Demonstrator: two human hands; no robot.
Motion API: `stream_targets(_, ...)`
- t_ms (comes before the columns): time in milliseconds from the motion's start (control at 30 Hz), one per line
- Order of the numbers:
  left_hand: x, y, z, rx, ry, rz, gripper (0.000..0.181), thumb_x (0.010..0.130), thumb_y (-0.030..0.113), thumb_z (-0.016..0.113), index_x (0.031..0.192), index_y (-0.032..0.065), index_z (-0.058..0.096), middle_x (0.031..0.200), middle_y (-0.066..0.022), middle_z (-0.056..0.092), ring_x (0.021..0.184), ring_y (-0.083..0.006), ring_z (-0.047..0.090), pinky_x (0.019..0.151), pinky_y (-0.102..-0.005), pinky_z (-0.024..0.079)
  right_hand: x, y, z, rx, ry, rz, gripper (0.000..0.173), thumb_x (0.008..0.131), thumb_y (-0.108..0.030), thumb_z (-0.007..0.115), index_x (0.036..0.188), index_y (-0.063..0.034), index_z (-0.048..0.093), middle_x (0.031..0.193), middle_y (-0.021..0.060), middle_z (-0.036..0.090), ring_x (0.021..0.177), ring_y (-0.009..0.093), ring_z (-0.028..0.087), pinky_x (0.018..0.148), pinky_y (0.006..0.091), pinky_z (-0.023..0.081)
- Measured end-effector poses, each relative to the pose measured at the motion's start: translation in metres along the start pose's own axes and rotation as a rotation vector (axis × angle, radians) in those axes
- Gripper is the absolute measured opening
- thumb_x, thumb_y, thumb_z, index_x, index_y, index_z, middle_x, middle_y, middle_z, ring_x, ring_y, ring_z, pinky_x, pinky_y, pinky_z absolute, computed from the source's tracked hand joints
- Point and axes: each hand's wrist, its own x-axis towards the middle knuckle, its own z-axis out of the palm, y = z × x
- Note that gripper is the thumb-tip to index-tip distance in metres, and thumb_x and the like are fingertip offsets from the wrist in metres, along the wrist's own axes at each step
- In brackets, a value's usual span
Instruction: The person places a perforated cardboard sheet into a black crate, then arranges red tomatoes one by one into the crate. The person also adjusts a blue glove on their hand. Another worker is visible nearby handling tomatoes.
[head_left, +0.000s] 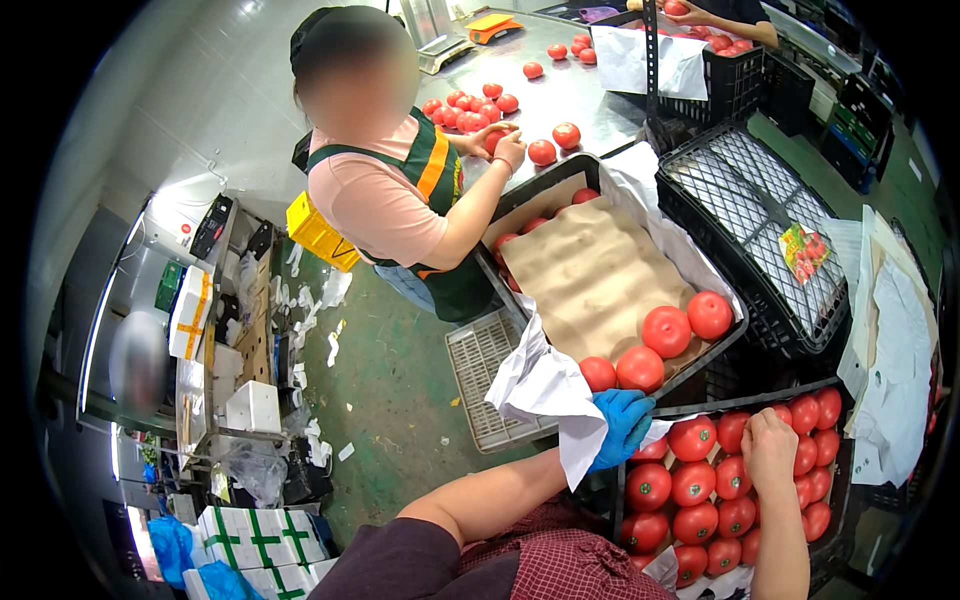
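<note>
My left hand (621, 427), in a blue glove, is curled at the near rim of a black crate (705, 356) lined with paper. White liner paper (546, 375) hangs over its wrist, and whether it grips anything is unclear. Bare and bunched at the fingertips, my right hand (770, 446) is down on tomatoes in a lower crate (840, 480). Nothing shows in its fingers. Tomatoes (694, 482) on the left of that crate bear small dark round stickers; those on the right (804, 412) show none. In the upper crate, several tomatoes (666, 331) lie on a brown paper sheet (592, 262).
A co-worker (390, 202) holds a tomato (495, 141) at a metal table (600, 105) with loose tomatoes and an orange scale (491, 26). An upturned black crate (750, 202) stands at right. A grey crate (495, 375) and paper scraps (336, 289) are on the green floor.
</note>
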Motion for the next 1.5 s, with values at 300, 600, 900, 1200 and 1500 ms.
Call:
stream_targets(300, 0.000, 0.001, 0.000, 0.000, -0.026, -0.031, 0.028, 0.087, 0.018, 0.069, 0.114, 0.0095, 0.066, 0.106, -0.0096, 0.066, 0.088, -0.0310, 0.065, 0.077, -0.0430, 0.050, 0.003, 0.019, 0.005, 0.200, -0.042, 0.167, 0.009, 0.078, -0.003, 0.070, 0.081, -0.0003, 0.061, 0.082, 0.0140, 0.063, 0.071, 0.034, 0.064, 0.063, 0.0439, 0.052)
stream_targets(600, -0.001, -0.001, 0.002, 0.003, -0.002, -0.023, 0.029, 0.087, 0.018, 0.069, 0.115, 0.0103, 0.066, 0.106, -0.0097, 0.066, 0.088, -0.0310, 0.065, 0.077, -0.0432, 0.050, 0.004, 0.007, -0.007, 0.327, -0.034, 0.210, 0.008, 0.077, -0.001, 0.071, 0.082, -0.0012, 0.065, 0.081, 0.0120, 0.064, 0.066, 0.027, 0.066, 0.063, 0.0395, 0.053)
stream_targets(900, -0.002, 0.001, -0.005, 0.031, -0.029, -0.043, 0.031, 0.085, 0.019, 0.069, 0.115, 0.0095, 0.066, 0.105, -0.0111, 0.066, 0.088, -0.0321, 0.065, 0.078, -0.0446, 0.051, 0.002, 0.008, 0.001, 0.356, 0.003, 0.221, 0.005, 0.078, 0.001, 0.069, 0.079, -0.0013, 0.065, 0.078, 0.0126, 0.063, 0.065, 0.028, 0.065, 0.061, 0.0377, 0.052)
stream_targets(1200, 0.014, 0.005, -0.010, -0.051, -0.048, 0.006, 0.022, 0.082, 0.007, 0.064, 0.104, 0.0054, 0.068, 0.097, -0.0155, 0.069, 0.085, -0.0368, 0.065, 0.076, -0.0455, 0.052, 0.002, 0.014, 0.014, 0.675, 0.036, 0.335, 0.005, 0.085, -0.003, 0.068, 0.088, 0.0005, 0.067, 0.081, 0.0100, 0.066, 0.075, 0.020, 0.066, 0.069, 0.0314, 0.053)
stream_targets(1500, 0.014, 0.002, -0.007, -0.024, -0.030, 0.050, 0.021, 0.087, 0.011, 0.066, 0.107, 0.0053, 0.068, 0.103, -0.0145, 0.070, 0.088, -0.0362, 0.065, 0.079, -0.0445, 0.051, 0.003, -0.030, 0.017, 0.418, 0.107, 0.097, 0.006, 0.080, -0.010, 0.072, 0.084, -0.0092, 0.068, 0.085, 0.0051, 0.065, 0.078, 0.028, 0.067, 0.068, 0.0382, 0.055)
